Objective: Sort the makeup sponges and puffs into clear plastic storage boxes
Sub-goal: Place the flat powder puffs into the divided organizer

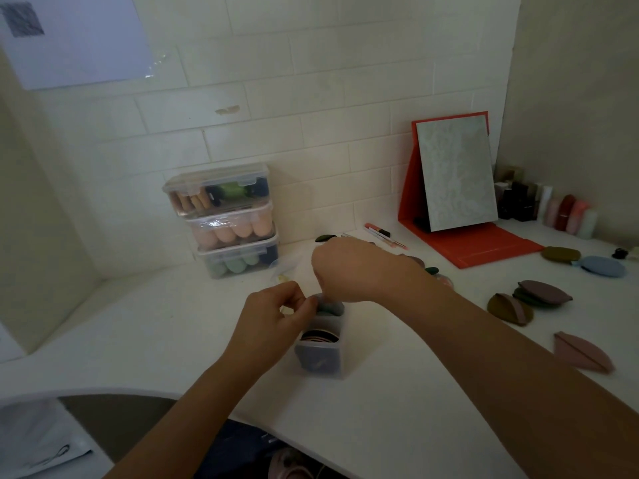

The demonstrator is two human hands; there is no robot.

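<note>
My left hand [273, 312] pinches a grey-blue round puff [331, 308], standing on edge at the far rim of the small clear plastic box [320, 359] on the white desk [166, 326]. My right hand [356, 271] covers it from above, its fingers hidden, grip unclear.

Left hand [276, 312] and right hand [349, 267] meet, curled fingers seemingly pinching one puff [331, 307].

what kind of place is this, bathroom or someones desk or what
Most likely a home vanity or dressing corner: a white counter against a tiled wall, a folding mirror on a red stand, a row of small cosmetic bottles beside it, and stacked clear boxes of makeup sponges.
</note>
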